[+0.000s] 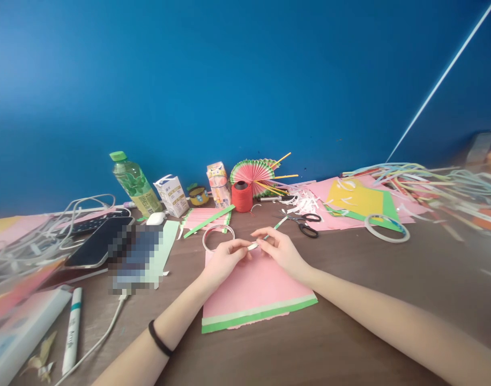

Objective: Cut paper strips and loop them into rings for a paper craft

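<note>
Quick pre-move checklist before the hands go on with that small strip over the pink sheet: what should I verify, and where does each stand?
1. Strip pinched at both ends: ok. The left hand and right hand both grip the small white strip.
2. Strip's sticky side or backing: cannot tell, too small.
3. Pink sheet lies flat beneath the hands: ok.
4. Tape ring close by: ok, just behind the left hand.
5. Scissors within reach: ok, beyond the right hand, blades shut.
6. Red thread spool upright, apart from the hands: ok.
</note>
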`<state>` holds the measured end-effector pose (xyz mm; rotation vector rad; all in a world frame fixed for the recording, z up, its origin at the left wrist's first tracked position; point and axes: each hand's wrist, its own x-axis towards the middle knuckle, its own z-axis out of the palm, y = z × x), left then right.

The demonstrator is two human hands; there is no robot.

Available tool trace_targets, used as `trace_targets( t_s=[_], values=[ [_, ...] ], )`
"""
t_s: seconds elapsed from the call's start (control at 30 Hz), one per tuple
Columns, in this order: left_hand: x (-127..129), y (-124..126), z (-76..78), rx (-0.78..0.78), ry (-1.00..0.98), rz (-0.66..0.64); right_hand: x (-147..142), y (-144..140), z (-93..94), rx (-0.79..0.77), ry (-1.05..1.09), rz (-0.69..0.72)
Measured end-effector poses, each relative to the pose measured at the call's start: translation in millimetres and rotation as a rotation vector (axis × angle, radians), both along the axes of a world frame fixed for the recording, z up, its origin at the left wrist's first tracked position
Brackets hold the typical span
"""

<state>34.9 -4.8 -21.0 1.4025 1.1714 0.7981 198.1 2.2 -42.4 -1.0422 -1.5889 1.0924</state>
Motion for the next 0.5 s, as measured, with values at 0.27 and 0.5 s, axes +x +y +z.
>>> trace_targets(
  t_s=[0.27,0.5],
  values=[
    [3.1,0.0,0.2,-0.010,0.022,0.094,-0.3,-0.4,-1.5,-0.002,0.014,-0.007],
    [2.1,1.5,-1.4,-0.018,0.009,0.102,-1.2,2.3,-5.1,-0.005,0.019,-0.013]
  ],
)
